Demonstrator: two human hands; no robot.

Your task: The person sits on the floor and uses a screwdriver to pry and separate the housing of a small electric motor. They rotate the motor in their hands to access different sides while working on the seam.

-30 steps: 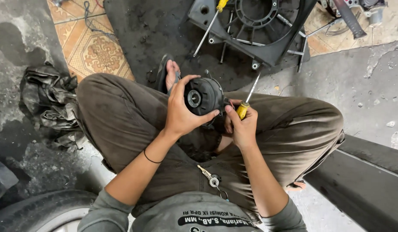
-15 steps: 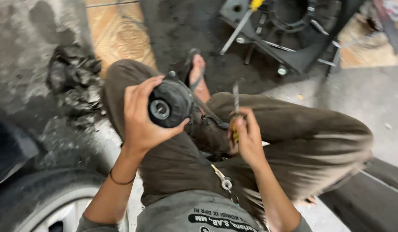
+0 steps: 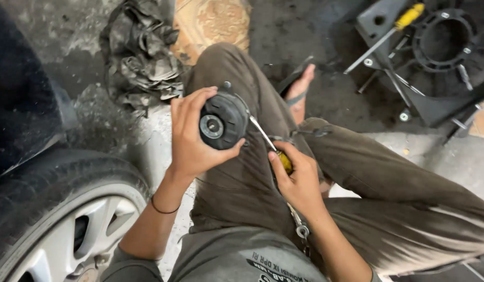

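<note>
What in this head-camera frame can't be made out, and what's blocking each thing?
- Screwdriver, head view: the tip is hidden behind the round black part; most of the yellow handle is covered by the right hand.
- Round black part: its far side is hidden by the left hand.
- Car wheel: cut off by the left and bottom edges.
- Black frame: cut off at the top right edge.

The left hand [image 3: 192, 138] is gripping the round mount [image 3: 222, 121] above the left thigh, and the right hand [image 3: 299, 180] is sitting just right of it, closing on a screwdriver [image 3: 268, 142] whose tip is touching the mount's edge. A wheel [image 3: 59, 219] is standing at lower left. A rag [image 3: 140, 55] is lying behind it, left of the knee. A frame [image 3: 435, 62] is lying at far right, with a second screwdriver [image 3: 385, 37] resting on it.
</note>
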